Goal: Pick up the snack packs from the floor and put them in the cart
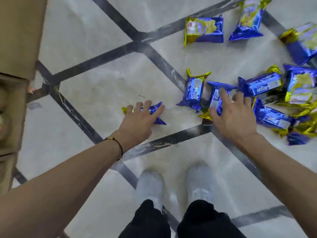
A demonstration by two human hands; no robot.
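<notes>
Several blue and gold snack packs lie scattered on the pale marble floor (96, 93), mostly at the right. My left hand (139, 121) is spread over one snack pack (155, 109) lying apart from the others, fingers curled over it so its corners stick out. My right hand (235, 114) is on a second snack pack (216, 98), thumb on its near side and index finger on top. Both packs still touch the floor. A third pack (193, 90) lies just left of the right hand. No cart is in view.
Brown cardboard boxes (18, 36) fill the left edge. My grey shoes (150, 186) stand at bottom centre. More packs lie at the far right (300, 83) and beyond (204, 30). Dark inlay strips cross the floor.
</notes>
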